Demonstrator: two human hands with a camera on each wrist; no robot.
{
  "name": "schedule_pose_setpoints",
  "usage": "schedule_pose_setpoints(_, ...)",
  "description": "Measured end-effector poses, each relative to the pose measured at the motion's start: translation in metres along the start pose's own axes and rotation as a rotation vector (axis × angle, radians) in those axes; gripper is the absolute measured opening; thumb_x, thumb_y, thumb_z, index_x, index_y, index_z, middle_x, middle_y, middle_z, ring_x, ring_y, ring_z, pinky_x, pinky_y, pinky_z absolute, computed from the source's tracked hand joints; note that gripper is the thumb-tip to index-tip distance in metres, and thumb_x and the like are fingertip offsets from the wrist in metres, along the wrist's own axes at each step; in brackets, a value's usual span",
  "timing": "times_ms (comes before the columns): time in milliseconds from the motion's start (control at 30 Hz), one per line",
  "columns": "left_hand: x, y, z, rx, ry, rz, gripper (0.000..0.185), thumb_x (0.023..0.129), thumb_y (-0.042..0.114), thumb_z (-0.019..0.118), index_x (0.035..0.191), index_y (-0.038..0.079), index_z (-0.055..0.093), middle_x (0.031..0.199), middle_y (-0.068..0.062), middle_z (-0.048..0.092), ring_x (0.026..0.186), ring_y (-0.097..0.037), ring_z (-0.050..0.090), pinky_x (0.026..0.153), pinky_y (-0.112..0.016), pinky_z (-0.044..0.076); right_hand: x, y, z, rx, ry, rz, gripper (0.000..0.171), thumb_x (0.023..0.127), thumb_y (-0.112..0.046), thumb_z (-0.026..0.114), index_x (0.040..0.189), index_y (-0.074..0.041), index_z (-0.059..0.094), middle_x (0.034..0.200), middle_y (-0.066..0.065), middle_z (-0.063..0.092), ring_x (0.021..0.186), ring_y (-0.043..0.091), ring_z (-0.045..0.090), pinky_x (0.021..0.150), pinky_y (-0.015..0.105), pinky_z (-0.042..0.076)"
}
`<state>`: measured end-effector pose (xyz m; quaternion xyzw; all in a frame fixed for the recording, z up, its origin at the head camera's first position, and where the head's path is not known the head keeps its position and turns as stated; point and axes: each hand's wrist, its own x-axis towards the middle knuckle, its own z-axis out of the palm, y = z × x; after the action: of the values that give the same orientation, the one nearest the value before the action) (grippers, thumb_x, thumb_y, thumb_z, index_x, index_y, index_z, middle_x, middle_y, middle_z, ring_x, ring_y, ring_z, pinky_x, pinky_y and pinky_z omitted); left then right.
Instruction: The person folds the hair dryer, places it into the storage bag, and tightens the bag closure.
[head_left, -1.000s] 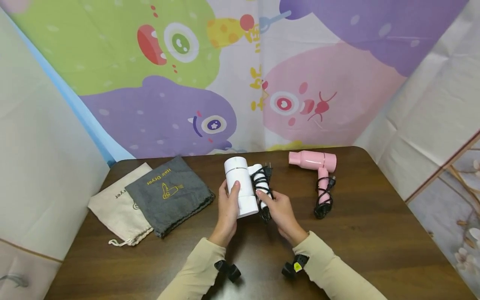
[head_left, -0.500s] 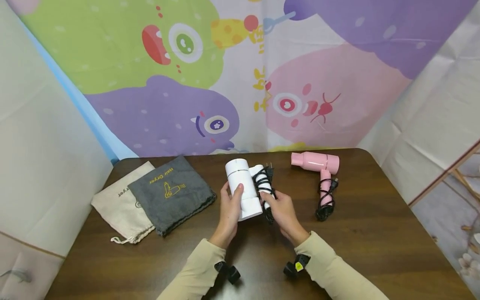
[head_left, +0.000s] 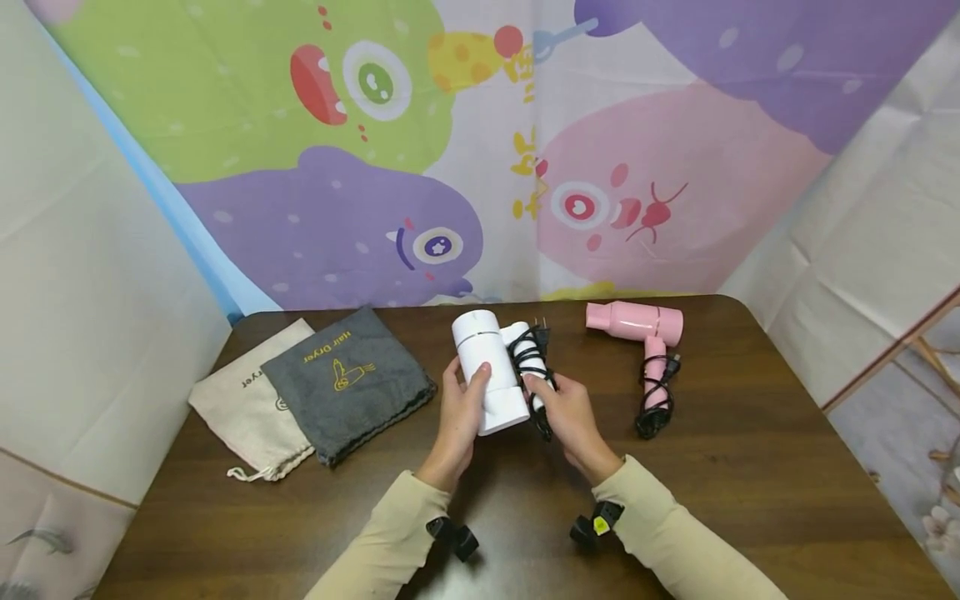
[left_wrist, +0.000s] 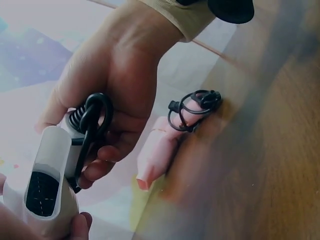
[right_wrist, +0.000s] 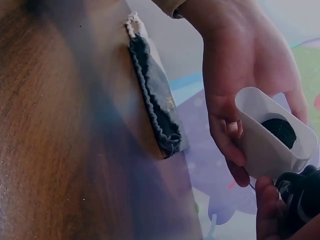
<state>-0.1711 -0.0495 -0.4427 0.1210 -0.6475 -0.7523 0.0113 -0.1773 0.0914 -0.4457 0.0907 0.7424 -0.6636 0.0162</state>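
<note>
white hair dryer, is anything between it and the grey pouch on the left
Nothing visible. The white hair dryer is held by the left hand and right hand; bare table lies between it and the grey pouch, which overlaps the beige pouch.

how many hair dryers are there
2: a white hair dryer held by the left hand and right hand, and a pink hair dryer lying on the table to the right.

White hair dryer showing black cord at centre; pink hair dryer right; grey pouch bearing yellow print, overlapping beige pouch; dark brown wood-grain desk.
</note>
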Motion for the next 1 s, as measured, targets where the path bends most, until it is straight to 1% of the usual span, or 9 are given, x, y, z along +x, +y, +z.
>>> schedule_pose_setpoints(200, 0.002, 0.0, -0.005, 0.028, -0.016, 0.02, 0.064, 0.098, 0.028, 0.055, 0.148, 0.001, 0.026, 0.118, -0.029, 0.06, 0.088, -0.018, 0.063, 0.073, -0.028, 0.051, 0.002, -0.003, 0.0, -0.021, 0.013, -0.012, 0.029, 0.091, -0.023, 0.064, 0.093, 0.006, 0.069, 0.068, -0.002, 0.059, 0.062, 0.011, 0.053, 0.057, 0.023, 0.045)
schedule_pose_setpoints(433, 0.004, -0.001, -0.012, 0.102, -0.049, 0.046, 0.063, 0.096, 0.027, 0.057, 0.145, -0.002, 0.029, 0.114, -0.03, 0.064, 0.089, -0.018, 0.064, 0.077, -0.027, 0.05, 0.001, -0.003, 0.0, 0.027, 0.026, 0.016, 0.029, 0.092, -0.021, 0.063, 0.095, 0.008, 0.068, 0.067, -0.002, 0.059, 0.06, 0.01, 0.053, 0.055, 0.023, 0.045)
schedule_pose_setpoints(600, 0.005, 0.0, -0.016, 0.178, -0.041, 0.054, 0.062, 0.095, 0.029, 0.06, 0.142, -0.002, 0.034, 0.11, -0.025, 0.065, 0.085, -0.016, 0.062, 0.072, -0.025, 0.048, 0.0, -0.004, -0.001, 0.039, 0.022, 0.01, 0.03, 0.091, -0.022, 0.064, 0.094, 0.008, 0.068, 0.067, -0.003, 0.061, 0.06, 0.01, 0.054, 0.055, 0.023, 0.045)
schedule_pose_setpoints(767, 0.009, 0.0, -0.023, 0.227, -0.059, 0.034, 0.055, 0.096, 0.032, 0.058, 0.139, 0.001, 0.042, 0.116, -0.023, 0.064, 0.082, -0.015, 0.059, 0.069, -0.031, 0.051, 0.001, -0.004, -0.004, 0.052, 0.034, 0.024, 0.03, 0.091, -0.023, 0.065, 0.095, 0.007, 0.068, 0.067, -0.003, 0.061, 0.06, 0.009, 0.054, 0.055, 0.023, 0.045)
schedule_pose_setpoints(900, 0.012, -0.001, -0.031, 0.266, -0.078, 0.032, 0.05, 0.098, 0.034, 0.055, 0.135, 0.002, 0.047, 0.119, -0.022, 0.064, 0.09, -0.022, 0.064, 0.074, -0.038, 0.052, 0.001, -0.004, -0.006, 0.046, 0.039, 0.038, 0.031, 0.091, -0.024, 0.065, 0.097, 0.006, 0.069, 0.069, -0.003, 0.061, 0.061, 0.009, 0.054, 0.055, 0.023, 0.046)
schedule_pose_setpoints(1000, 0.014, -0.001, -0.038, 0.267, -0.094, 0.034, 0.046, 0.101, 0.037, 0.048, 0.129, 0.0, 0.053, 0.12, -0.022, 0.064, 0.096, -0.028, 0.065, 0.078, -0.04, 0.052, 0.001, -0.004, -0.008, 0.04, 0.037, 0.046, 0.033, 0.091, -0.025, 0.065, 0.099, 0.006, 0.069, 0.07, -0.002, 0.062, 0.061, 0.009, 0.054, 0.055, 0.023, 0.046)
